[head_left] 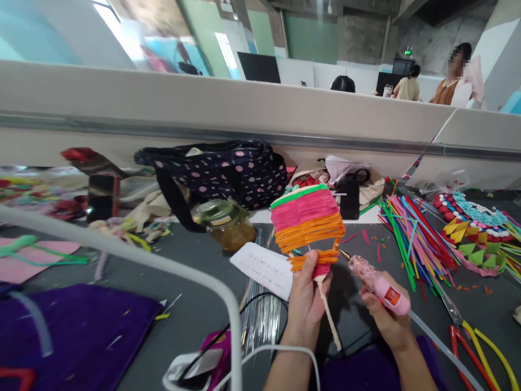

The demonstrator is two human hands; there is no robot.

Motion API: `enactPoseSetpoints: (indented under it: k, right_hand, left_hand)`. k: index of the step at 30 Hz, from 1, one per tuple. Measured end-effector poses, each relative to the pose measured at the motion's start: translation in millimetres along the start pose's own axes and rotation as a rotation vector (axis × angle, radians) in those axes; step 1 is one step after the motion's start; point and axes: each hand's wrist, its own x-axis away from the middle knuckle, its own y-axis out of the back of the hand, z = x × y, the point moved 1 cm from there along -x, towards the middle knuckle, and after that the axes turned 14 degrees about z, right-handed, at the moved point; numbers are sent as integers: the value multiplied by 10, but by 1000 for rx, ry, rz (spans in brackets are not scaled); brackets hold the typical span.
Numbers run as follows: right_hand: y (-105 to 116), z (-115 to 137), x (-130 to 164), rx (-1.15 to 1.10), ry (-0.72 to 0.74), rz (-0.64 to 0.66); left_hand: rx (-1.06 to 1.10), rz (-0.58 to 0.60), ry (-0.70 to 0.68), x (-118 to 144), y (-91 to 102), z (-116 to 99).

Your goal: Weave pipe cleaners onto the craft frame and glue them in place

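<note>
My left hand (309, 298) is closed around the lower end of a flat craft piece (305, 214) made of rows of pipe cleaners, green at the top, then pink, then orange. A gap shows in its lower orange part, and a pale twisted cord (330, 317) hangs from its bottom. In my right hand (388, 320) is a pink hot glue gun (378, 282), its metal nozzle pointing left, close to the orange edge of the piece. Whether the nozzle touches it, I cannot tell. A white card with writing (264, 269) lies left of the piece.
Behind are a dark patterned bag (228, 174), a lidded glass jar (228, 225) and a black phone (349, 199). Loose pipe cleaners (419, 233) and pliers with red and yellow handles (468, 336) lie right. A white tube (163, 252) crosses the left foreground; purple cloth (77, 331) lies beneath.
</note>
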Motion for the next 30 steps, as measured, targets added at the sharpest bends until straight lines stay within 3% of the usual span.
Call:
enactPoseSetpoints:
  k: [8, 18, 30]
  right_hand:
    - [49, -181, 85, -201, -55, 0]
    - [104, -206, 58, -291, -102, 20]
    - [148, -146, 60, -437, -167, 55]
  left_hand:
    - [-328, -33, -202, 29, -2, -137]
    - [-511, 26, -233, 57, 62, -180]
    - [-353, -10, -138, 44, -14, -165]
